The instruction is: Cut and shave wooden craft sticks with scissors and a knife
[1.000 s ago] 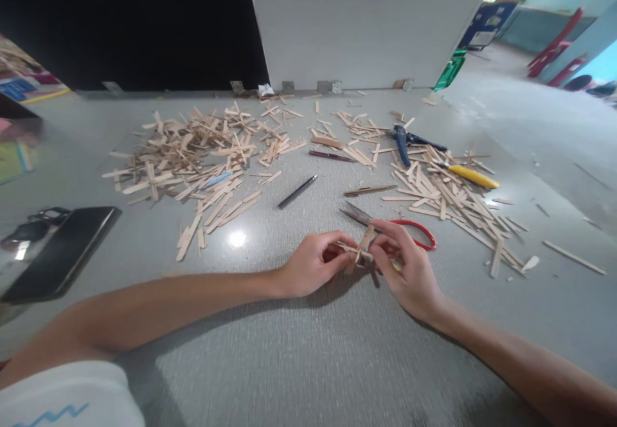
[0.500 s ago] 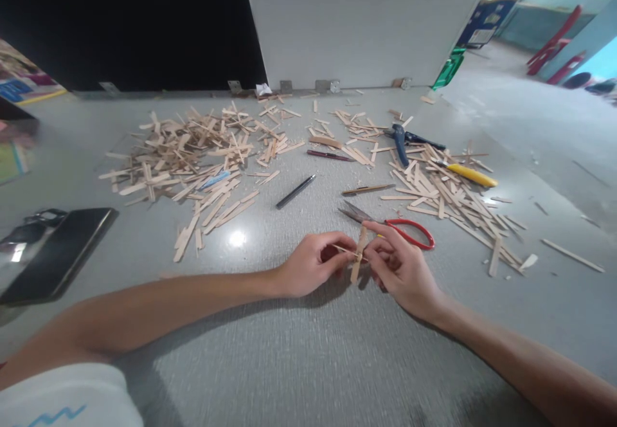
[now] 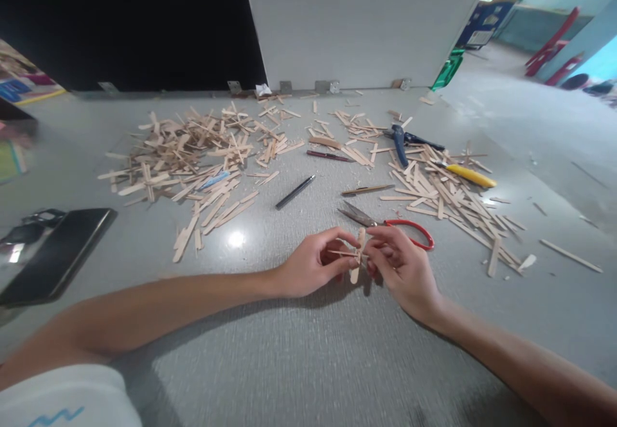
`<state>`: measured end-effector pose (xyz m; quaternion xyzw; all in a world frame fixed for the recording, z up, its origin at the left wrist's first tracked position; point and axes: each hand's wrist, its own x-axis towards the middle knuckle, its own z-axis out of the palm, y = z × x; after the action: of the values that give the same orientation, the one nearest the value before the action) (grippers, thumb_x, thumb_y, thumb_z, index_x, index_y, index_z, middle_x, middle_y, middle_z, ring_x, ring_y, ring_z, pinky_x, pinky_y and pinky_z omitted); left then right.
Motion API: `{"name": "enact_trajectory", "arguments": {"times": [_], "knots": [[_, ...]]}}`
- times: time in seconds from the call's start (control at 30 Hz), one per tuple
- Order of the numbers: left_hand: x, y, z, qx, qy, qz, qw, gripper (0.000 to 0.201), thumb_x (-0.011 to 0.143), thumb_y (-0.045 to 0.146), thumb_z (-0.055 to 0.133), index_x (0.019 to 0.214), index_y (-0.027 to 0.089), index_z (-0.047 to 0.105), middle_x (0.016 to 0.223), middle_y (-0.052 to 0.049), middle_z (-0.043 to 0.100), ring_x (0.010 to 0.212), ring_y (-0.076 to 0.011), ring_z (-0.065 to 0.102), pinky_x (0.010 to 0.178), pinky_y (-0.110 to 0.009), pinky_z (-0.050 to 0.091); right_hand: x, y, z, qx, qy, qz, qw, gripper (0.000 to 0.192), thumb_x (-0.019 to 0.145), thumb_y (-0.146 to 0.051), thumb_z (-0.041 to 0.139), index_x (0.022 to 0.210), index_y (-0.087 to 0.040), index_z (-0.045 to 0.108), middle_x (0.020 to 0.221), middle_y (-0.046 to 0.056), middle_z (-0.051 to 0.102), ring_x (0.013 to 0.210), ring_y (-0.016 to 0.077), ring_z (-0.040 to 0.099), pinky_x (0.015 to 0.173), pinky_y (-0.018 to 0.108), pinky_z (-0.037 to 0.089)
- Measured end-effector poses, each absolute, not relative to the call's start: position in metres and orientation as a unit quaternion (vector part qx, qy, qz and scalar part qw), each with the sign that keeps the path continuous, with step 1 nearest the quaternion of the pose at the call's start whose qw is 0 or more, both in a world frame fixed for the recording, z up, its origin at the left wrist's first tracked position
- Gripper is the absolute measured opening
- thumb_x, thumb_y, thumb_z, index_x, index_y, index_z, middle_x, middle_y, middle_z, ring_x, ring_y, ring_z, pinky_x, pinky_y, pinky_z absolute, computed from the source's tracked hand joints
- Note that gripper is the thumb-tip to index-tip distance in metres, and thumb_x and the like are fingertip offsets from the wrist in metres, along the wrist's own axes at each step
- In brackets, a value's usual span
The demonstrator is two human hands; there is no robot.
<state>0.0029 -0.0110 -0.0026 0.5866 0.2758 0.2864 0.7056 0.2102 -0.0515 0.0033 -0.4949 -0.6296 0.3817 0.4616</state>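
Note:
Between my two hands is a small cross-shaped piece of wooden craft sticks (image 3: 355, 275), with one flat stick standing nearly upright and a thinner one lying across it. My left hand (image 3: 308, 263) pinches it from the left, thumb and fingertips at the joint. From the right, my right hand (image 3: 398, 266) closes its fingertips on the crossing stick. Just beyond my right hand lie scissors (image 3: 409, 226) with red handles, their blades pointing to the left. A dark pen (image 3: 295, 191) and a brownish, pen-like tool (image 3: 368, 190) rest farther back.
A heap of craft sticks (image 3: 180, 147) spreads at the left, another pile (image 3: 441, 192) at the right. Blue-handled pliers (image 3: 400, 146), a yellow-handled cutter (image 3: 471, 175) and a dark red pen (image 3: 330, 155) lie among them. A black phone (image 3: 58, 253) is at far left. An upright panel (image 3: 366, 28) stands behind.
The stick piece has turned slightly in my fingers, and my left fingers have shifted around the joint. Both forearms stay nearly in place.

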Motion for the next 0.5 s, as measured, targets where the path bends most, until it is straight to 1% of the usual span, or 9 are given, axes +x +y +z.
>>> {"name": "enact_trajectory", "arguments": {"times": [0.13,0.2,0.27,0.33,0.4,0.47,0.5], "knots": [[0.0036,-0.0110,-0.0020,0.583,0.279,0.295,0.704,0.042,0.093,0.055,0.081,0.104,0.018,0.064,0.084,-0.002,0.072,0.068,-0.0125,0.066,0.066,-0.025,0.054,0.2118,-0.0518,0.0011,-0.479,-0.645,0.380,0.458,0.018,0.103,-0.037,0.067,0.113,-0.022,0.067,0.074,-0.001,0.071,0.053,0.0124,0.070,0.049,0.023,0.058],[0.0039,-0.0109,-0.0009,0.586,0.281,0.302,0.698,0.037,0.092,0.051,0.081,0.098,0.018,0.065,0.081,0.000,0.069,0.067,-0.0114,0.064,0.064,-0.023,0.053,0.2126,-0.0521,-0.0011,-0.469,-0.654,0.381,0.455,0.015,0.105,-0.033,0.065,0.113,-0.022,0.068,0.071,-0.003,0.070,0.051,0.0127,0.069,0.048,0.023,0.057],[0.0041,-0.0107,0.0004,0.586,0.281,0.304,0.696,0.033,0.093,0.047,0.081,0.093,0.018,0.064,0.078,0.002,0.067,0.063,-0.0097,0.061,0.062,-0.022,0.052,0.2137,-0.0521,-0.0027,-0.462,-0.676,0.355,0.451,0.011,0.106,-0.029,0.064,0.113,-0.022,0.068,0.070,-0.003,0.070,0.052,0.0133,0.070,0.049,0.023,0.058],[0.0043,-0.0105,0.0012,0.579,0.282,0.304,0.702,0.031,0.094,0.045,0.079,0.093,0.018,0.065,0.076,0.002,0.068,0.060,-0.0088,0.060,0.060,-0.021,0.051,0.2150,-0.0517,-0.0025,-0.456,-0.711,0.292,0.448,0.010,0.106,-0.024,0.063,0.114,-0.022,0.069,0.079,0.001,0.074,0.061,0.0144,0.073,0.055,0.025,0.061],[0.0044,-0.0105,0.0010,0.570,0.286,0.313,0.704,0.032,0.094,0.047,0.079,0.095,0.018,0.065,0.074,0.002,0.068,0.058,-0.0088,0.060,0.058,-0.021,0.051,0.2163,-0.0509,-0.0007,-0.435,-0.753,0.214,0.445,0.013,0.105,-0.019,0.063,0.117,-0.023,0.069,0.095,0.005,0.078,0.072,0.0153,0.076,0.063,0.026,0.064],[0.0045,-0.0107,0.0004,0.565,0.289,0.328,0.699,0.036,0.093,0.050,0.079,0.096,0.018,0.065,0.074,0.002,0.067,0.056,-0.0090,0.060,0.056,-0.021,0.051,0.2172,-0.0502,0.0017,-0.401,-0.790,0.149,0.439,0.017,0.105,-0.015,0.063,0.119,-0.023,0.069,0.106,0.009,0.077,0.084,0.0168,0.077,0.070,0.027,0.065],[0.0044,-0.0109,0.0002,0.565,0.290,0.334,0.696,0.037,0.094,0.052,0.079,0.096,0.018,0.065,0.074,0.002,0.067,0.056,-0.0090,0.060,0.055,-0.021,0.050,0.2174,-0.0498,0.0028,-0.383,-0.804,0.126,0.436,0.019,0.105,-0.013,0.062,0.120,-0.023,0.070,0.108,0.009,0.077,0.088,0.0173,0.077,0.074,0.027,0.065]]}}
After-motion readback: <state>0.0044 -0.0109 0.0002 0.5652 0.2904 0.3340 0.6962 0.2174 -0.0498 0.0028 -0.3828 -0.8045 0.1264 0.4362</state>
